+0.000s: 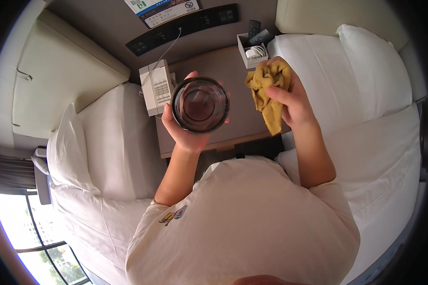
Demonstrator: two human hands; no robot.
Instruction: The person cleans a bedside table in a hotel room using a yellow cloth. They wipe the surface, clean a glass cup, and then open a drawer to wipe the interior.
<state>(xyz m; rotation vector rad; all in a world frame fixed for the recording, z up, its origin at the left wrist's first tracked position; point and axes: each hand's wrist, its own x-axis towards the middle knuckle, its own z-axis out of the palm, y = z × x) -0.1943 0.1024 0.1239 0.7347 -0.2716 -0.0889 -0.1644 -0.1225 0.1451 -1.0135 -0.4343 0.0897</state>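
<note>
My left hand (pixel 190 137) is wrapped around a round, dark-tinted glass ashtray or bowl (pixel 200 105), held up above the nightstand (pixel 235 117). Its open top faces me, and I see nothing inside it. To the right, my right hand (pixel 295 103) grips a crumpled mustard-yellow cloth (pixel 270 85), one corner of which hangs down. The cloth and the glass vessel are apart. A white corded telephone (pixel 155 87) lies just left of the glass vessel on the nightstand.
A small white box (pixel 249 62) at the nightstand's back right holds dark remote controls (pixel 261 37) and a white charger with cable (pixel 255 52). Beds with white linen flank me, left (pixel 110 139) and right (pixel 374 153). A cable (pixel 166 51) runs from the black wall panel (pixel 196 26).
</note>
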